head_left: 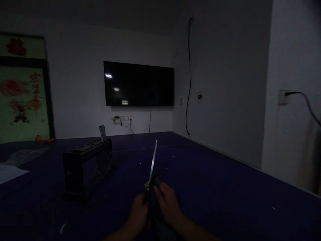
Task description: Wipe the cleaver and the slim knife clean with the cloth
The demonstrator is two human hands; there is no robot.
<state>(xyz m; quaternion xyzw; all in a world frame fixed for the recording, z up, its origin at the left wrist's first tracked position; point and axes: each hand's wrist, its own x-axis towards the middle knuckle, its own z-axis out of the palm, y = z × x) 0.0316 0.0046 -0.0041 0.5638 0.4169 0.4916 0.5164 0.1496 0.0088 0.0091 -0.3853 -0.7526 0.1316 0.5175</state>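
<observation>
Both my hands meet low in the middle of the dim view, over a dark blue table (225, 187). My left hand (137, 212) is closed round the dark handle of a knife. The knife's thin bright blade (153, 162) points up and slightly right. My right hand (167, 202) is closed on a dark cloth (156, 214) pressed against the base of the blade. A dark knife block (86, 167) stands on the table to the left, with one pale handle (102, 133) sticking out of its top.
A black television (138, 83) hangs on the far white wall, above sockets and cables (122, 118). Papers (10, 172) lie at the table's left edge. A window with red decorations (22, 97) is at the far left. On the right wall a plug sits in a socket (284, 97).
</observation>
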